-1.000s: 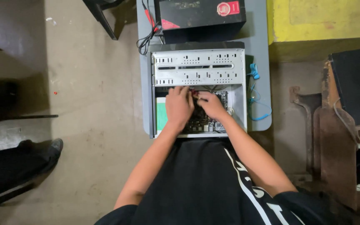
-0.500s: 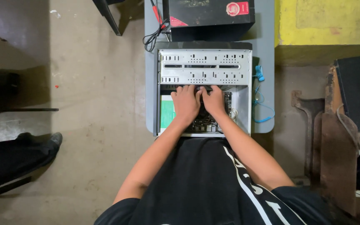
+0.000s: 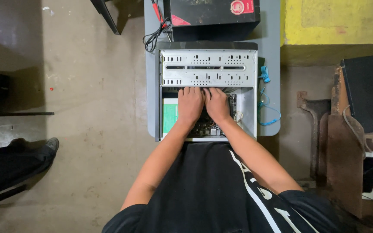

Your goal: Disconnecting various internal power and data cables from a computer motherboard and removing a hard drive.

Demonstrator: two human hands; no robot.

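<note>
Both hands have slid up inside the open case (image 3: 208, 64), left hand (image 3: 190, 105) and right hand (image 3: 217, 105) grip hidden, below a black box (image 3: 212, 13).

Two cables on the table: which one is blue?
The thin blue cable right of the open computer case. The other bundle, at the case's far-left corner, is black and red.

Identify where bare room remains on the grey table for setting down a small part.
Free: the table strip right of the black box. Crowded: beside the open computer case, blue cables lie; both hands fill the case.
</note>
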